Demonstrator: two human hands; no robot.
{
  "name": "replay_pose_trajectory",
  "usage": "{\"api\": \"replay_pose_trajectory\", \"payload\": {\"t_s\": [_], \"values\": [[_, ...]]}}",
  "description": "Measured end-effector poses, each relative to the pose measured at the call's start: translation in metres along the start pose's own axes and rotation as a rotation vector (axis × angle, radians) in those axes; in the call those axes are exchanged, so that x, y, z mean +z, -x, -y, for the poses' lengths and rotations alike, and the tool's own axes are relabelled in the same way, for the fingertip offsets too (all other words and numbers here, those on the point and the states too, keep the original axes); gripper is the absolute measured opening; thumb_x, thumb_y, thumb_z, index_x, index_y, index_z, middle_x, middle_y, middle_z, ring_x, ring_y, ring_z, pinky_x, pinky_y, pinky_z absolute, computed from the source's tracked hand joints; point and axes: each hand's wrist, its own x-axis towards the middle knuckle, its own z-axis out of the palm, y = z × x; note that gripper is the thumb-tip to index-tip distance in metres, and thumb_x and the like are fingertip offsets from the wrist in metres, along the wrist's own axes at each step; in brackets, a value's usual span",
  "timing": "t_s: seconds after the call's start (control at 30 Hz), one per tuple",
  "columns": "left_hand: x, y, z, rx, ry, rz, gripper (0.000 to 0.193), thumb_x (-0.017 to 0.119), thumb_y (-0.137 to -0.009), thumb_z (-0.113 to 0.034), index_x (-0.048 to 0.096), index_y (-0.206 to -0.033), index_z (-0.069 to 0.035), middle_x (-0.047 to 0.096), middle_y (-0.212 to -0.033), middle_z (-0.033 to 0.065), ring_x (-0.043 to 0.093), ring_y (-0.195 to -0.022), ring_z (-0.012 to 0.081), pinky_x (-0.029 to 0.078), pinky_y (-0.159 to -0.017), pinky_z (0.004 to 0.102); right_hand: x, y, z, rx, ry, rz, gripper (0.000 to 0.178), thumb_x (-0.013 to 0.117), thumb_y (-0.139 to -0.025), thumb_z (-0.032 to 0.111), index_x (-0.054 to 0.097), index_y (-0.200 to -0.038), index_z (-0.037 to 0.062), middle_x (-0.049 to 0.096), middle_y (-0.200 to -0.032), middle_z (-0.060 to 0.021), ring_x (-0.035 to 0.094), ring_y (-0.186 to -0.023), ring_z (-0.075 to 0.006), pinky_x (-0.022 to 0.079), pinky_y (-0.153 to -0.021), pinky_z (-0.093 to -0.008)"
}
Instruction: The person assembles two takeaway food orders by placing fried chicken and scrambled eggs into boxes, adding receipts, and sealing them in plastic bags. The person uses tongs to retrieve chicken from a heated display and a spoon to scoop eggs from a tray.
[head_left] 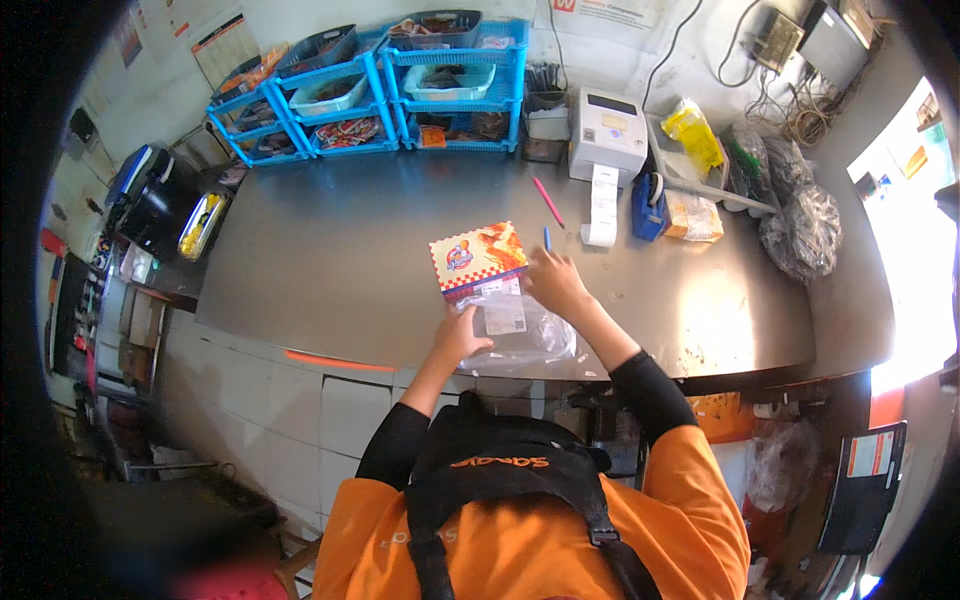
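We see the left hand (462, 338) pressing flat on a clear plastic bag (520, 335) with a white label, lying near the front edge of the steel counter (330, 260); its grip is not closed on anything, the palm just pins the film. The right hand (555, 283) rests at the bag's far end, touching the printed red-and-yellow box (478, 257) that sits at the bag's mouth; we cannot tell whether those fingers pinch the film or only lie on it. In our judgement the slippery film could bunch or slide toward the counter edge if the left palm lifts, and the box corners could snag or tear the bag. A blue pen (547, 238) lies just beside the right hand and could get knocked away
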Motion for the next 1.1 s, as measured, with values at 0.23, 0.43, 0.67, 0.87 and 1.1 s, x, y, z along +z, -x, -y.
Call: {"api": "replay_pose_trajectory", "payload": {"t_s": [0.23,0.43,0.67,0.87,1.1], "values": [[0.017,-0.025,0.002,-0.12,-0.026,0.156,0.11,0.091,-0.037,-0.034,0.035,-0.128,-0.007,0.033,-0.129,0.0325,0.054,-0.106,0.0418,0.051,-0.081,0.0454,0.023,-0.122,0.036,-0.399,0.339,0.023,0.114,0.079,-0.052,0.037,0.015,-0.146,0.0275,0.043,-0.122,-0.0181,0.044,-0.113,-0.0344,0.037,-0.091,-0.0541],[0.032,-0.027,0.016,-0.172,0.189,0.203,0.116,0.091,-0.04,-0.032,0.03,-0.135,-0.006,0.035,-0.126,0.0364,0.048,-0.11,0.0475,0.047,-0.09,0.0461,-0.027,-0.08,0.069,-0.209,-0.092,-0.253,0.117,0.079,-0.045,0.038,0.019,-0.145,0.025,0.043,-0.119,-0.0216,0.044,-0.111,-0.0382,0.032,-0.09,-0.0586],[-0.005,-0.034,0.036,0.088,0.824,0.396,0.071,0.08,-0.065,-0.023,0.047,-0.125,-0.004,0.054,-0.124,0.0114,0.051,-0.114,0.0233,0.045,-0.092,0.0356,-0.024,0.017,0.069,-0.164,-1.026,-0.124,0.115,0.083,-0.056,0.024,0.011,-0.142,0.0034,0.024,-0.141,-0.0252,0.028,-0.128,-0.0398,0.026,-0.108,-0.0441],[-0.039,-0.011,0.043,0.042,1.211,0.656,0.049,0.076,-0.073,-0.02,0.059,-0.116,-0.002,0.063,-0.11,0.0084,0.057,-0.099,0.0156,0.043,-0.089,0.0296,0.02,0.057,0.036,-0.081,-0.177,0.003,0.108,0.082,-0.049,0.026,0.026,-0.142,0.0167,0.036,-0.126,-0.0223,0.035,-0.12,-0.0392,0.025,-0.097,-0.0561],[0.025,-0.003,0.014,-0.465,1.246,0.108,0.024,0.059,-0.09,-0.017,0.066,-0.107,-0.002,0.068,-0.092,0.005,0.059,-0.086,0.0111,0.046,-0.079,0.0268,0.035,0.078,0.028,-0.144,-0.117,0.025,0.109,0.079,-0.058,0.029,0.016,-0.146,0.0264,0.035,-0.13,-0.024,0.035,-0.123,-0.0401,0.023,-0.096,-0.0685]]}}
